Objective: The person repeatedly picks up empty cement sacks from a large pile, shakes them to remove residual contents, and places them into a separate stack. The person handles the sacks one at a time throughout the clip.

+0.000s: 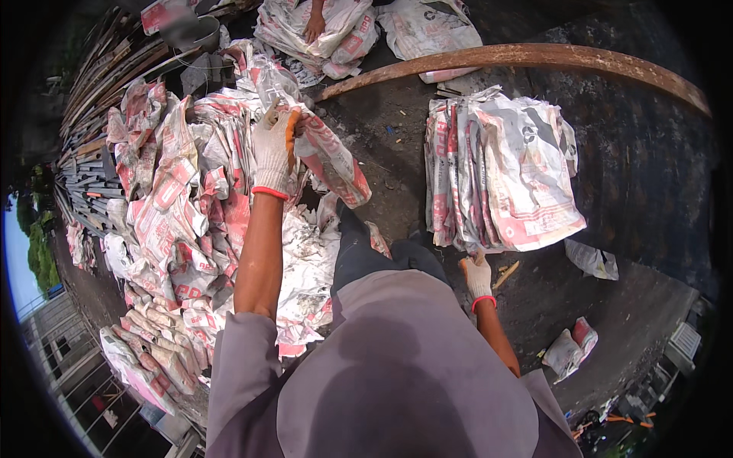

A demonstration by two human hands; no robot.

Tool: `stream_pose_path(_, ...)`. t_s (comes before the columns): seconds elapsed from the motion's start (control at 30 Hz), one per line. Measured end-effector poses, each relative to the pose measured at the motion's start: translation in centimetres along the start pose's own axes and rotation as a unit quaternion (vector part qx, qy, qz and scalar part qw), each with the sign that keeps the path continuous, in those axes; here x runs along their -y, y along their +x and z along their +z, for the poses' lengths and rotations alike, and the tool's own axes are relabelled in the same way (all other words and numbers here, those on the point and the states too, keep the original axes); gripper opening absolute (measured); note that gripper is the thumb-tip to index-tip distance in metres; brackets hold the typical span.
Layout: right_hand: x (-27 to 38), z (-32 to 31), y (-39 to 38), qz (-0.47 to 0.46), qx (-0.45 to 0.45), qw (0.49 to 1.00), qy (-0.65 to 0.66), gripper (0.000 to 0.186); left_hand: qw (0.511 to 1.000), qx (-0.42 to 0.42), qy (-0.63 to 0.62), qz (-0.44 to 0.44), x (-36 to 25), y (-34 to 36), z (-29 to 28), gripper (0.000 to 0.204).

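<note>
My left hand (276, 149), in a white knit glove with orange palm and red cuff, is closed on a crumpled empty sack (334, 159) with red and white print. The sack hangs over the edge of a large heap of similar used sacks (179, 221). Lower down at the right, my gloved right hand (477, 276) is at the near bottom edge of a bundle of flattened sacks (527, 172). Its fingers are closed at the sack edges there, the fingertips partly hidden.
A long rusty curved bar (534, 55) crosses beyond the bundle. Another person's hand (314, 27) rests on a sack pile (336, 46) at the far side. Wooden and metal strips (95, 145) lie at the far left. Loose sack scraps (569, 351) lie on the dark ground at right.
</note>
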State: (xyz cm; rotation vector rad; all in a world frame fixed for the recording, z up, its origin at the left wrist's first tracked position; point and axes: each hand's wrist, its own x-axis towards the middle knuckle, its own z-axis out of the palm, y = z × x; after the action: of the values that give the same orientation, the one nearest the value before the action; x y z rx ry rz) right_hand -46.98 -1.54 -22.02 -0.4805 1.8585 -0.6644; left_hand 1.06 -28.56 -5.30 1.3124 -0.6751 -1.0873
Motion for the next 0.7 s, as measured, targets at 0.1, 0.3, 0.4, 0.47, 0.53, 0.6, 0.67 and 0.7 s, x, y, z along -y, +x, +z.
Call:
stream_pose_path(0.1, 3.0, 3.5, -0.5, -0.054, 0.105, 0.988, -0.096, 0.066, 1.000, 0.006, -0.024, 0.017, -5.1, -3.6, 4.4, 0.033)
stream_pose_path(0.3, 9.4, 8.5, -7.6, -0.149, 0.203, 0.938, -0.237, 0.082, 0.996, 0.031, -0.015, 0.081, -11.4, -9.1, 10.4, 0.029)
stream_pose_path(0.4, 10.5, 9.9, -9.4, -0.133, 0.152, 0.953, -0.224, 0.081, 0.984, 0.121, -0.058, 0.118, -14.1, -12.7, 12.4, 0.022)
stream_pose_path(0.47, 10.4, 9.9, -9.6, -0.202, 0.087, 0.945, -0.243, 0.073, 0.982, 0.130, -0.060, 0.120, -15.6, -14.3, 13.3, 0.019)
stream_pose_path(0.53, 10.1, 9.4, -9.1, -0.232, 0.041, 0.931, -0.279, 0.064, 0.967, 0.208, -0.122, 0.087, -17.3, -13.9, 13.8, 0.019)
stream_pose_path(0.6, 9.9, 8.3, -9.0, -0.227, -0.007, 0.933, -0.278, 0.049, 0.969, 0.183, -0.144, 0.079, -17.8, -13.5, 13.9, 0.017)
stream_pose_path(0.67, 10.2, 6.6, -9.0, -0.243, -0.031, 0.937, -0.250, 0.043, 0.952, 0.241, -0.168, 0.086, -17.9, -12.5, 13.7, 0.017)
stream_pose_path(0.7, 10.6, 5.8, -9.1, -0.249, -0.061, 0.938, -0.233, 0.041, 0.923, 0.318, -0.206, 0.070, -18.1, -11.8, 13.7, 0.019)
